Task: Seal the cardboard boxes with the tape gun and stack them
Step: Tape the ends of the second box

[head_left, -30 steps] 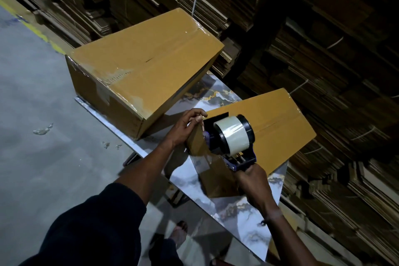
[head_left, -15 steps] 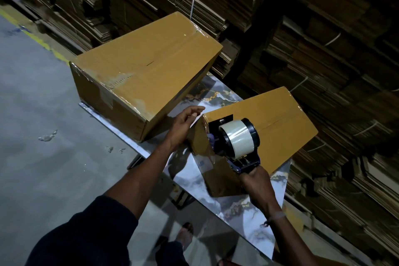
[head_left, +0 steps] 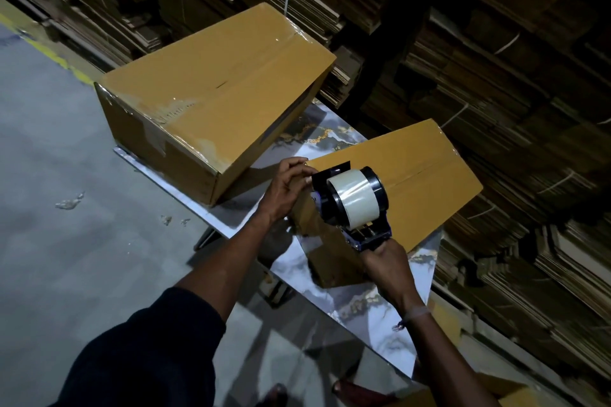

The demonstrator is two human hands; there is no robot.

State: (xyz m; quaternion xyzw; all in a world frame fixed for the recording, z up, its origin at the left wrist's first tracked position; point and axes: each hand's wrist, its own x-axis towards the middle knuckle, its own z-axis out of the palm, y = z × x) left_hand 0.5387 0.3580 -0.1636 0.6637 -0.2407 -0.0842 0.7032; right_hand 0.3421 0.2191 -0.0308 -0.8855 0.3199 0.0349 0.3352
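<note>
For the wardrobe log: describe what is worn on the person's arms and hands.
Both hands are bare, no gloves. The left hand leads back along a bare forearm to a dark navy sleeve pushed up near the elbow. The right hand has a thin pale band at the wrist; no sleeve shows on that arm.
</note>
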